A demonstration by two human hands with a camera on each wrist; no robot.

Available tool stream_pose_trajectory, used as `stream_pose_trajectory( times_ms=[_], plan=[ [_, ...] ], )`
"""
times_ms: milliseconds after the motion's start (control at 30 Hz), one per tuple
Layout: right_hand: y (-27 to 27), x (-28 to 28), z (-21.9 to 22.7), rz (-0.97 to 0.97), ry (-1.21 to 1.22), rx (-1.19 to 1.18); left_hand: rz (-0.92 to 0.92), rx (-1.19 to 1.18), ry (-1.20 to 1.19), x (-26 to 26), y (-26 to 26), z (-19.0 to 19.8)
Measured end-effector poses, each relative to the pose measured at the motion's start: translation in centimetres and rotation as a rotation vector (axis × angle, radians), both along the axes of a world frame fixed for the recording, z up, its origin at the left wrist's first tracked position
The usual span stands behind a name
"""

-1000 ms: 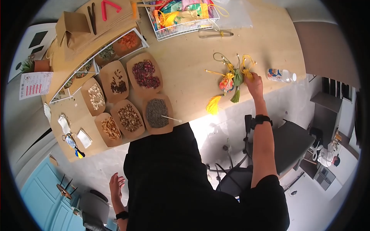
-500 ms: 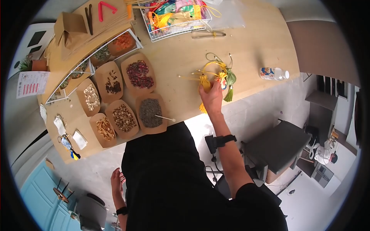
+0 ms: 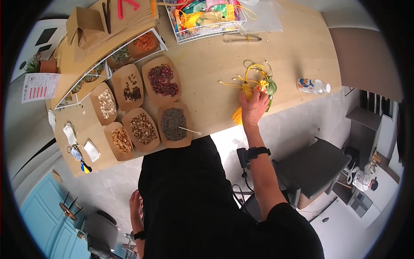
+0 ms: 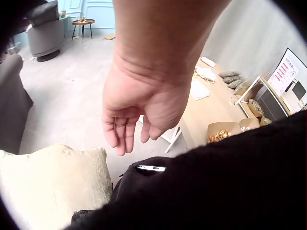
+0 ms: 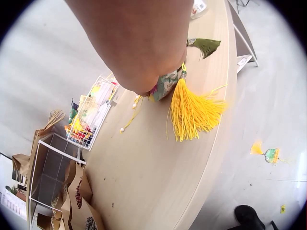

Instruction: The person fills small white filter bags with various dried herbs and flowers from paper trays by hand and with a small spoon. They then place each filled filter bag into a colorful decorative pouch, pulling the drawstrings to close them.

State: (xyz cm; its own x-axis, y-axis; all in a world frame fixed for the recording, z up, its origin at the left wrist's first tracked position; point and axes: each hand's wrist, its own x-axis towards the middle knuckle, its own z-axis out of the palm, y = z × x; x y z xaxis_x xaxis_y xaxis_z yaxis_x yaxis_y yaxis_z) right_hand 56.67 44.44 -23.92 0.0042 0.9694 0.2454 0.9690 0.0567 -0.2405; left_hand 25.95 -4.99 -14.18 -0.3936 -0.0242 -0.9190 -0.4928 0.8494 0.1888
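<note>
My right hand (image 3: 255, 108) reaches over the table's front edge, its fingers curled at a cluster of drawstring sachets. A small yellow sachet (image 3: 246, 87) shows by the thumb. Beside it sits a floral sachet (image 3: 261, 85), with a green sachet (image 3: 271, 86) to its right. Yellow cords with white beads spread behind them. In the right wrist view the wrist hides my fingers, while a yellow tassel (image 5: 194, 112) and an olive tassel (image 5: 206, 47) lie near the table edge. Away from the table, my left hand (image 4: 144, 103) hangs by my side, fingers loosely bent, holding nothing.
Kraft paper trays of dried herbs and petals stand on the left, including a grey-filled tray (image 3: 174, 125) with a small white-handled spoon. A wire basket (image 3: 209, 32) of colourful sachets is at the back, tongs (image 3: 242, 38) before it. A bottle (image 3: 312, 86) lies to the right.
My right hand first moved left with the yellow sachet, setting it beside the floral one. Since then hand and sachets have shifted slightly right, closer together. The left hand stays low at my side.
</note>
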Motion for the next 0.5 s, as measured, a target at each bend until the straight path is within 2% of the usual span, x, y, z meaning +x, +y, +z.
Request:
stream_pose_trajectory(
  times_ms=[100, 167, 267, 300, 333, 367, 400, 433, 500],
  plan=[
    [0.4, 0.7, 0.2, 0.029, -0.007, 0.02, 0.001, 0.041, 0.037, 0.0, -0.5, -0.2],
    [0.6, 1.2, 0.4, 0.1, 0.102, 0.072, 0.033, 0.04, 0.057, -0.4, -1.3, -0.3],
    [-0.1, 1.6, 0.9, 0.11, 0.234, 0.131, 0.109, 0.107, 0.143, -0.9, -4.3, -2.3],
    [-0.6, 2.6, -0.1, 0.108, 0.21, 0.068, 0.112, 0.133, 0.228, -1.0, -4.3, -2.4],
    [-1.2, 2.9, -0.3, 0.174, 0.359, 0.015, 0.12, 0.201, 0.279, -1.4, -6.8, -4.0],
    [-2.1, 2.3, -0.4, 0.117, 0.315, -0.056, 0.147, 0.193, 0.332, -1.7, -7.0, -4.3],
    [-2.8, 2.1, -1.1, 0.123, 0.487, -0.092, 0.174, 0.218, 0.351, -1.7, -7.4, -4.2],
    [-3.8, 0.9, -0.1, 0.183, 0.324, -0.051, 0.169, 0.162, 0.357, -2.0, -8.0, -4.0],
    [-4.7, -0.2, 0.4, 0.232, 0.306, -0.099, 0.152, 0.068, 0.352, -2.1, -5.7, -0.7]
  ],
)
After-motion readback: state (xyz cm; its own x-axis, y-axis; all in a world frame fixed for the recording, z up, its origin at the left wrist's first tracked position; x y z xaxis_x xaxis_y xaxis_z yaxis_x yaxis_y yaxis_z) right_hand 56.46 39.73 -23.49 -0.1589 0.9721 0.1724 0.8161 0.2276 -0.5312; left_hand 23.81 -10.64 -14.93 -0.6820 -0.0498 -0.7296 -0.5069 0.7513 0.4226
